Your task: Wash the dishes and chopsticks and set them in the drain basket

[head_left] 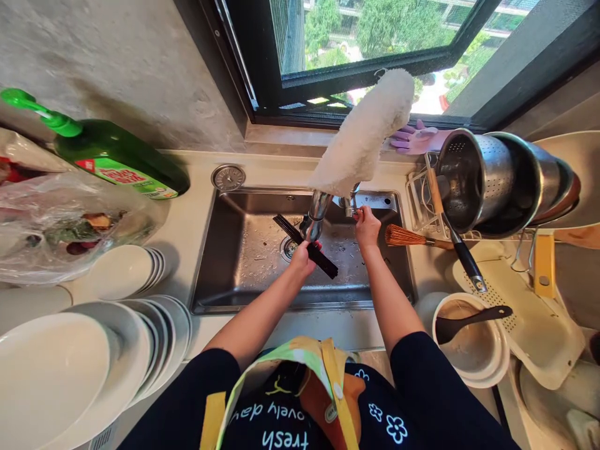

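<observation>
A kitchen window (375, 44) looks out on green trees above a pale stone countertop (201, 187) and a stainless steel sink (253, 209) scattered with wet food scraps around its drain (289, 248). White plates (51, 381) stand in tilted stacks left of the sink, beside a clear plastic bag (56, 225) of produce and a green dish soap bottle (117, 156) lying on its side. To the right, nested steel pots and a colander (473, 178) lie on their sides in a wire rack (419, 200). A beige bowl (464, 344) holds a black spatula (473, 322). A fluffy white cloth (360, 131) hangs over the chrome faucet (319, 209), and a purple rubber glove (412, 139) lies behind it, near the window. A bamboo dish brush (405, 236) rests on the sink's right edge. A person in a dark top and a patterned apron (290, 387) leans over the basin. The left hand (302, 259) is closed around a bundle of black chopsticks (316, 247), held low over the basin just beside the faucet. The right hand (366, 226) pinches the faucet's small lever (350, 206).
</observation>
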The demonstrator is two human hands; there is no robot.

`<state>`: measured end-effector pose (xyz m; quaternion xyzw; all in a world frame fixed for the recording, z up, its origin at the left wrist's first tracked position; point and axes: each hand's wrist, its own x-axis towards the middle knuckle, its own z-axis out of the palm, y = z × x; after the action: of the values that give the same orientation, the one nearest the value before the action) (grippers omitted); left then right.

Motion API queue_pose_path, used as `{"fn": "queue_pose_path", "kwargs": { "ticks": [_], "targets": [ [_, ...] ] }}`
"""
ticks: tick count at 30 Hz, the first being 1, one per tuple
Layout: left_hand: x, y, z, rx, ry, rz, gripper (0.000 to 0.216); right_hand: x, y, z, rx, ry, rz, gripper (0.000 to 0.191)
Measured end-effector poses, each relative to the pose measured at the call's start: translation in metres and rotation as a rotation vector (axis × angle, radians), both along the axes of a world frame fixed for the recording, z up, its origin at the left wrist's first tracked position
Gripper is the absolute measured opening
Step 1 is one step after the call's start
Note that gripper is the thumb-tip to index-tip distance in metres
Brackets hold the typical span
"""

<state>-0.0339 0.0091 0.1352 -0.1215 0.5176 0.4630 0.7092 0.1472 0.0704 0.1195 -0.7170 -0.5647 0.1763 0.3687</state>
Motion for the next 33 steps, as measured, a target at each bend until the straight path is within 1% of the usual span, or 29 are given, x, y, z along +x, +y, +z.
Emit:
{"fn": "queue_pose_path", "kwargs": {
  "ticks": [13, 19, 24, 33],
  "targets": [
    [-0.001, 0.000, -0.003, 0.004, -0.015, 0.018, 0.020, 0.000, -0.001, -0.002, 0.019, -0.019, -0.006, 0.024],
    [-0.001, 0.000, -0.006, -0.005, -0.013, 0.028, 0.016, 0.000, -0.002, -0.002, -0.013, -0.043, 0.005, 0.022],
    [0.000, 0.000, -0.002, -0.016, -0.017, 0.028, 0.018, 0.001, -0.001, -0.001, -0.012, -0.048, 0.007, 0.022],
    [-0.001, 0.000, 0.003, -0.023, -0.003, 0.016, 0.024, -0.001, 0.001, 0.010, -0.069, -0.080, -0.006, 0.021]
  ]
}}
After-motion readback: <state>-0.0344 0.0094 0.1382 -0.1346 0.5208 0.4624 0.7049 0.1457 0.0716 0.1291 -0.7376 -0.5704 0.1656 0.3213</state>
